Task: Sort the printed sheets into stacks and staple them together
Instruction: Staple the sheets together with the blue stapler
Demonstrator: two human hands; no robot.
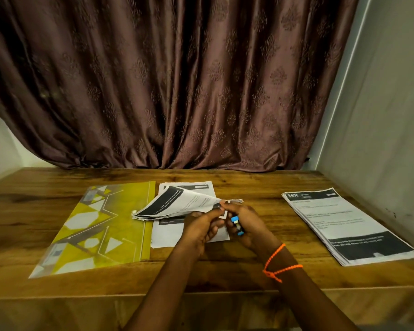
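Both hands meet at the centre of the frame over one corner of a lifted bundle of sheets [177,204]: the left hand [201,225] curls its fingers and thumb round that corner, while the right hand [246,225] closes round a small blue stapler [237,225], its fingertips also up at the paper's corner; whether the stapler's mouth is actually over the paper I cannot tell from here. That bundle hangs off the table, its long axis running from the pinched corner at centre down and left to a fanned, loose end just over the edge of a yellow patterned folder [93,225]. The folder lies flat and closed at the left of the frame, and what it holds cannot be seen. Under the hands another printed sheet [167,232] lies flat, its long side running away toward the curtain [172,80]. At the right of the frame a thick stack of printed pages [344,225] rests squared up, heading end toward the far side, near the grey wall [387,115] and well apart from the hands. The wooden table [249,278] shows bare board between the hands and that stack, and along its near edge. An orange beaded band [277,266] circles the right wrist.
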